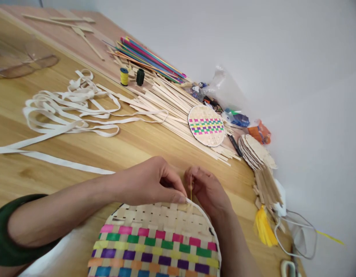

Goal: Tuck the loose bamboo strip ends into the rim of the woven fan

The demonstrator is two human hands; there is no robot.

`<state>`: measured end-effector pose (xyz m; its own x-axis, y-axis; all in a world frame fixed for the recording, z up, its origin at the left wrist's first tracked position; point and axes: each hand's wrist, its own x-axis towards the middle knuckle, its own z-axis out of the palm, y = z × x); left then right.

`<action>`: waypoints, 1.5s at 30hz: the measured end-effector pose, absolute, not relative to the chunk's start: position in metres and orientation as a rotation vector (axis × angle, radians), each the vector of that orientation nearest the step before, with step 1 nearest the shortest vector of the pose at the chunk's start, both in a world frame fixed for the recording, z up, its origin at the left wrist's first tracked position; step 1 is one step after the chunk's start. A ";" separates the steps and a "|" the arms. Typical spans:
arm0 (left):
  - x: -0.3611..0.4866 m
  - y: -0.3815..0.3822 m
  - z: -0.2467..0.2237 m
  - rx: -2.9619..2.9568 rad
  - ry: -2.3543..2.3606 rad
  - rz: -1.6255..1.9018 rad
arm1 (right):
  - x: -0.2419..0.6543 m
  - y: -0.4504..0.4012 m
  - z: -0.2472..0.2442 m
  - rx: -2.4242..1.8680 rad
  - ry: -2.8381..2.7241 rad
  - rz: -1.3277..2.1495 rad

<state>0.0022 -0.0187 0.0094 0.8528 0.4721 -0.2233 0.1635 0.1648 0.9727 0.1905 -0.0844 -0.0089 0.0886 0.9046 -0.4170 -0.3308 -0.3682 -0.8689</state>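
At the bottom of the view, a woven panel (166, 244) with a rounded upper edge lies nearest, patterned with pink, green, yellow, purple, orange and blue bands; its lower end runs out of sight. White binding tape (206, 217) follows its right rim. The left hand (163, 184), coming from a wrist with a dark green bangle (10, 231), has its grip narrow, thumb and fingers pinching the panel's top edge. Just beside it, the right hand (205, 188) holds a yellow thread (191, 188) between thumb and fingers, the strand taut and upright above the rim. Out to the right sits a yellow tassel (265, 227), just below a stack of woven paddle shapes (258, 152). Across the bench (143, 150), a loose white tape (68, 104) lies in tangled loops, one length passing behind the left forearm. Beyond the hands, a smaller woven oval (206, 127) rests on pale flat strips (172, 111), with a black pen (234, 145) near its lower right. Farther off stand a yellow spool (124, 77) and a dark spool (140, 77), then a bundle of coloured strips (154, 59) and, at far left, paddle-ended sticks (84, 41).
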 end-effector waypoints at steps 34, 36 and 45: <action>0.001 -0.002 0.000 1.007 0.782 0.292 | 0.218 -0.070 -0.018 -1.533 -0.703 0.875; 0.002 -0.002 -0.001 1.046 0.782 0.291 | 0.204 -0.075 -0.013 -1.542 -0.814 0.968; 0.002 -0.001 -0.001 1.087 0.790 0.289 | 0.190 -0.092 -0.001 -1.443 -1.308 1.123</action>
